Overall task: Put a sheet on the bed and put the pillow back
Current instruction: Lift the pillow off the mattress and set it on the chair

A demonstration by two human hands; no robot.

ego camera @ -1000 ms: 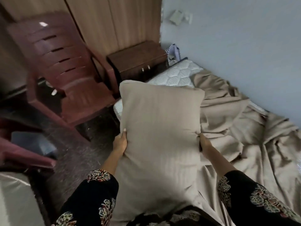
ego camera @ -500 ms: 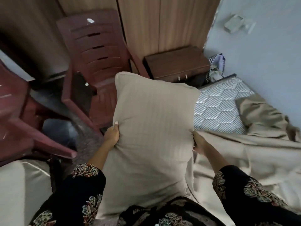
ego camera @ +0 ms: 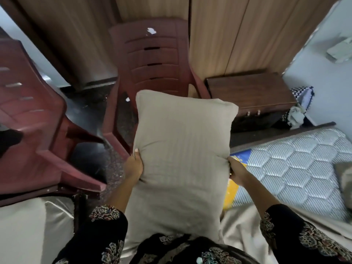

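A beige pillow stands upright in front of me, held off the bed. My left hand grips its left edge and my right hand grips its right edge, each with fingers behind the fabric. To the right lies the bare quilted mattress with a hexagon pattern. The beige sheet is bunched over the near part of the bed, below my right arm.
A maroon plastic chair stands straight ahead behind the pillow, another maroon chair at the left. A dark wooden box sits by the wardrobe doors. A yellow-and-blue label shows at the mattress edge.
My view and the pillow have swung left, away from the bed. The chair is now straight ahead, and the crumpled sheet has slid mostly out of view to the right.
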